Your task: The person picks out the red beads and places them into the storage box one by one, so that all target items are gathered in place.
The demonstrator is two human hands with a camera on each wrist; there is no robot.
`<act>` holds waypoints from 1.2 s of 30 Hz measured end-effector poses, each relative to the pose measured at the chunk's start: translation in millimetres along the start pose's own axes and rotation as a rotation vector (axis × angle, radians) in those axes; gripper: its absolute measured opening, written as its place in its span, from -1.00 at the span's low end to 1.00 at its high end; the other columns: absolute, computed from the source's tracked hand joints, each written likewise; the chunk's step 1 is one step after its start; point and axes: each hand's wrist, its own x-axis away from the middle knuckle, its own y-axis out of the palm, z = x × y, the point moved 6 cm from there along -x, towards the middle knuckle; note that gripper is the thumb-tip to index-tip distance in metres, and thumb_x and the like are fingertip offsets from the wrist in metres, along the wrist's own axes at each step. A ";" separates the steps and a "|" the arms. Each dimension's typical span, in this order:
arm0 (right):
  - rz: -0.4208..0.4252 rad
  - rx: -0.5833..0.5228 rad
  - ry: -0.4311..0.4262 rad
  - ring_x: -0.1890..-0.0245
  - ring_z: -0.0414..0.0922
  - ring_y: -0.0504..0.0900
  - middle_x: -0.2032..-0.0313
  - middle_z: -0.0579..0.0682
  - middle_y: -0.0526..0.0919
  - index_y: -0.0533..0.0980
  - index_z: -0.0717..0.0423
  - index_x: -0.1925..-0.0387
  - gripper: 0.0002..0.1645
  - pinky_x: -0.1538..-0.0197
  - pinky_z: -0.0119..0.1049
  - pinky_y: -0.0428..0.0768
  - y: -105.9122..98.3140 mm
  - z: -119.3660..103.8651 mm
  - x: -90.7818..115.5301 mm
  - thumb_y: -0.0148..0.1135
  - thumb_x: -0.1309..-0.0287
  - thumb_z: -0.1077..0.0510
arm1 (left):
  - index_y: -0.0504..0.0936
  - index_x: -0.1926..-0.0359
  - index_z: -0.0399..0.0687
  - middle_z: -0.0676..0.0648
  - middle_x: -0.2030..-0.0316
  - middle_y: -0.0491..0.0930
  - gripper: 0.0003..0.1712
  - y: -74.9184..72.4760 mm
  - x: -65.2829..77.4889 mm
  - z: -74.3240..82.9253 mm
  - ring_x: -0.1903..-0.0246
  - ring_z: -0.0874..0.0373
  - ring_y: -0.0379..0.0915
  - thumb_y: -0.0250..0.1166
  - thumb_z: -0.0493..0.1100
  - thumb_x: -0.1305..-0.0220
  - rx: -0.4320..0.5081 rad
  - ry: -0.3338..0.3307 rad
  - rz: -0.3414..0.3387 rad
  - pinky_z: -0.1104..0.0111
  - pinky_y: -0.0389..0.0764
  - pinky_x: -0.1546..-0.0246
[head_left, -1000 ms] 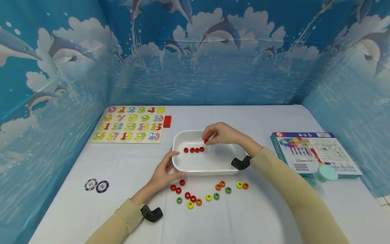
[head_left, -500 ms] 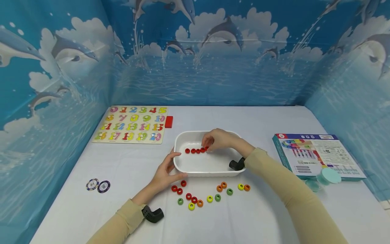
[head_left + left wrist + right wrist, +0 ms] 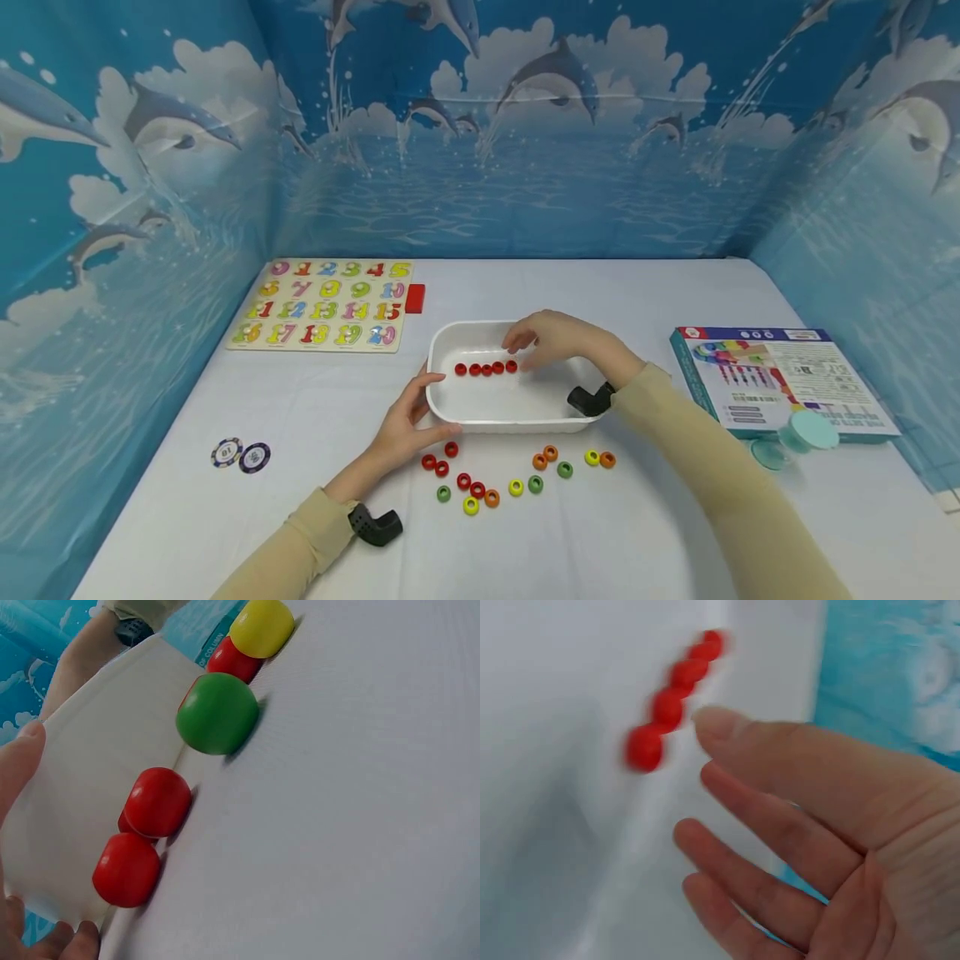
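A white plastic tray (image 3: 510, 408) lies on the table, and a row of several red beads (image 3: 487, 370) stands inside it. My left hand (image 3: 405, 427) grips the tray's left end, thumb at the near wall and fingers around the corner. Over the tray, my right hand (image 3: 558, 337) hovers just right of the row, its fingers loosely spread and holding nothing. The right wrist view shows the nearest red bead (image 3: 645, 748) apart from the thumb. In front of the tray lie loose beads: red beads (image 3: 463, 481), green beads (image 3: 535, 484), yellow beads (image 3: 516, 487) and orange beads (image 3: 492, 498).
A number puzzle board (image 3: 322, 307) with a red block (image 3: 415, 298) beside it lies at the back left. Two poker chips (image 3: 255, 457) lie at the left. On the right are a flat game box (image 3: 780, 375) and a small teal-lidded container (image 3: 812, 432).
My right hand brought a red bead down to the right end of the row, let it go and drew back slightly. My left hand has stayed on the tray.
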 end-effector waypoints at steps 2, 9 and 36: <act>0.040 -0.043 -0.052 0.09 -0.12 0.51 0.15 -0.16 0.58 0.50 0.01 0.06 -0.56 -0.01 -0.18 0.48 -7.4 -14.0 12.9 0.33 0.06 0.11 | 0.18 -0.21 -0.08 -0.07 -0.37 -0.23 -0.20 -0.5 -0.3 0.4 -0.30 0.02 -0.18 0.38 -0.19 0.04 -0.002 -0.001 0.000 0.13 0.18 -0.18; 0.165 -0.140 -0.316 0.20 -0.25 0.54 0.20 -0.19 0.59 0.53 -0.05 0.13 -0.70 0.16 -0.36 0.57 7.8 -78.4 59.9 0.26 -0.03 0.09 | 0.16 -0.21 -0.20 -0.10 -0.37 -0.24 -0.20 -0.5 -1.7 3.5 -0.30 -0.01 -0.17 0.38 -0.23 0.03 0.004 0.021 -0.004 0.13 0.20 -0.17; 0.208 -0.088 -0.259 0.43 -0.39 0.44 0.40 -0.36 0.52 0.53 -0.21 0.27 -0.74 0.45 -0.61 0.45 133.7 -87.9 62.4 0.33 0.09 0.01 | 0.20 -0.19 -0.04 -0.17 -0.36 -0.21 -0.22 -0.1 0.5 2.6 -0.30 -0.06 -0.19 0.39 -0.22 0.05 -0.014 0.066 0.005 0.07 0.20 -0.17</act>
